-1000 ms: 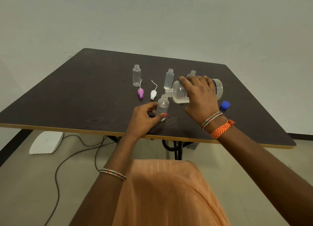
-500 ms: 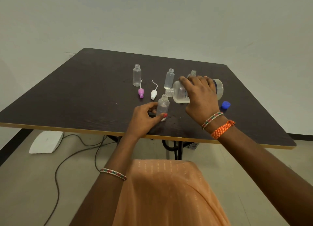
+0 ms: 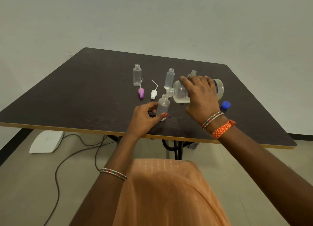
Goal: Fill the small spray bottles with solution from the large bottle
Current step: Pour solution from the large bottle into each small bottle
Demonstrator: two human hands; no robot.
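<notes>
Dark surface (image 3: 84,90): unchanged over the last second; right hand (image 3: 201,97) grip holds tipped large bottle (image 3: 181,93) over small spray bottle (image 3: 163,106), left hand (image 3: 145,117) steadying; pour ongoing.

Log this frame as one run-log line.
phase: pouring | right hand: grips tilted large bottle | left hand: steadies upright small bottle | blue cap: off, on table
</notes>
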